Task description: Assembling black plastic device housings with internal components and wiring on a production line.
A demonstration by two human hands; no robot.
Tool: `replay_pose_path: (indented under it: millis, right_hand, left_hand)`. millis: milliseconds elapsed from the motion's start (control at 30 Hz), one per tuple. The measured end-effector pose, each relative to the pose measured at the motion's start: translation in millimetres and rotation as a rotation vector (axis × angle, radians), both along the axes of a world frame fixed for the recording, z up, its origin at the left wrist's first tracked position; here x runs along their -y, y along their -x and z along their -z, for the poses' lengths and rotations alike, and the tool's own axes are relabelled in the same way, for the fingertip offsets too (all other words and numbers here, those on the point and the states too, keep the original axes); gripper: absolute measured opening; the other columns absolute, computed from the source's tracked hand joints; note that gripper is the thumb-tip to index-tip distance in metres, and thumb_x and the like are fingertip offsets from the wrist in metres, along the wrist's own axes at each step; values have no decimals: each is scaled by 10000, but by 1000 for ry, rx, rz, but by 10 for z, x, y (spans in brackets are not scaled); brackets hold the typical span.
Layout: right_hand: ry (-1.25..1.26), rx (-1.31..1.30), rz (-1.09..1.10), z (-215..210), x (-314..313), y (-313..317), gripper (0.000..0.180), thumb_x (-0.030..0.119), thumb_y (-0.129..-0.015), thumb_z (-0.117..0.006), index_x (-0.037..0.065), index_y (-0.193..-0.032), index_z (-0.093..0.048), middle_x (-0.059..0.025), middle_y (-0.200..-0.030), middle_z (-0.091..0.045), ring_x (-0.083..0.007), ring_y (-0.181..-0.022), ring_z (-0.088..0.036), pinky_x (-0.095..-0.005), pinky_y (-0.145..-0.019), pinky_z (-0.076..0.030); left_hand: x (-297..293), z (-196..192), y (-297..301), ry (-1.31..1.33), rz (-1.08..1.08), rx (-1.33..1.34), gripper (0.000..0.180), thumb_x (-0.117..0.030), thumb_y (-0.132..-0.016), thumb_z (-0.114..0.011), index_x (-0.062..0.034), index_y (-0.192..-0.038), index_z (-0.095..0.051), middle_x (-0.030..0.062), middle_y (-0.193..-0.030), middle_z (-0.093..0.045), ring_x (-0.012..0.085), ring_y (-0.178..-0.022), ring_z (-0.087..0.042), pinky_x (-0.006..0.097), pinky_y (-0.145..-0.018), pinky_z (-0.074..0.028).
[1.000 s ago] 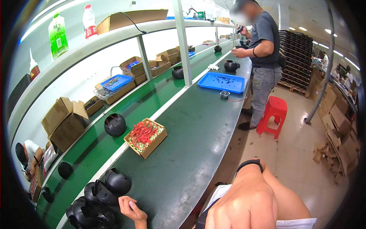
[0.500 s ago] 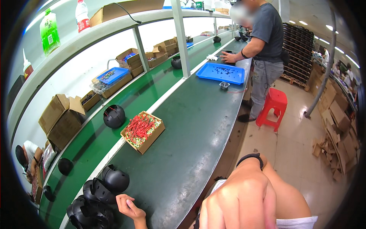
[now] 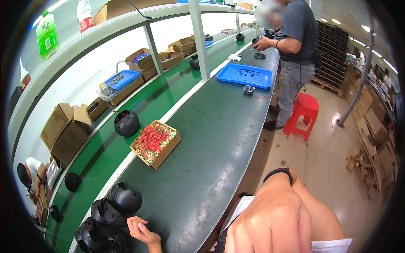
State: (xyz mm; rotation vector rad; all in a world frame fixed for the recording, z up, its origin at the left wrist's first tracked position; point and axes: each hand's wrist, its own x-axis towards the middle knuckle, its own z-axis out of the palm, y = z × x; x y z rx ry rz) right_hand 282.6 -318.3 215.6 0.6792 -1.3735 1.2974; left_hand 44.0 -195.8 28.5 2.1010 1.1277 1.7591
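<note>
Now left hand [image 3: 141, 231] nearer black shells [image 3: 107, 219]

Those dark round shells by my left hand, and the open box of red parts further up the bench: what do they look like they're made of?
Round shells: likely moulded plastic, black with a semi-gloss sheen and ribbed vents. Left hand rests beside them. Box: plain brown corrugated cardboard, matte, with its flaps open. The red parts inside look like thin insulated wires, though they are too small to be sure.

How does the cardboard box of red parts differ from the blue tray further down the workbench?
The cardboard box is brown, deep-walled and packed with red wires and small round parts; the blue tray is plastic, shallow and holds only a thin scatter of small dark parts. The box sits at the bench's inner edge, nearer the person's left hand; the tray lies farther off, beside the standing co-worker. Both rest open-topped on the dark workbench.
</note>
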Motion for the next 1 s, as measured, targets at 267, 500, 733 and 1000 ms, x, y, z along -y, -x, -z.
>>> replay_pose_path:
  millis: [267,500,733,1000]
  right_hand:
    - [-75,213,76,104,-407,-363,220,101,-794,-704,-18,-933,-582,-89,-742,-616,-213,-632,-582,-314,-604,-437]
    - [-114,1343,1706,993,-640,-996,305,324,-876,-607,90,-1070,-585,-76,-1033,-622,-254,-1009,-558,-395,-894,-416]
    - [29,1421,2028,1911,-690,-1394,447,417,-855,-596,106,-1175,-565,-111,-1270,-517,-305,-1233,-409,-457,-1008,-313]
    - [181,1298,2048,1968,-689,-1374,322,361,-837,-621,96,-1019,-639,-85,-1223,-583,-270,-1236,-438,-451,-1036,-288]
  left_hand:
    - [84,39,116,20,-43,20,313,-185,-853,-412,20,-618,-437,132,-708,-426,223,-609,-428,336,-537,-305]
    - [12,26,-30,-17,53,92,332,-165,-909,-417,-4,-624,-363,72,-651,-341,169,-600,-366,316,-547,-274]
    - [115,-180,-89,29,78,45,338,-188,-905,-437,29,-649,-478,133,-680,-465,268,-628,-475,370,-612,-400]
    - [141,-228,-122,38,107,58,308,-169,-900,-436,28,-665,-470,111,-658,-462,241,-609,-461,353,-605,-396]
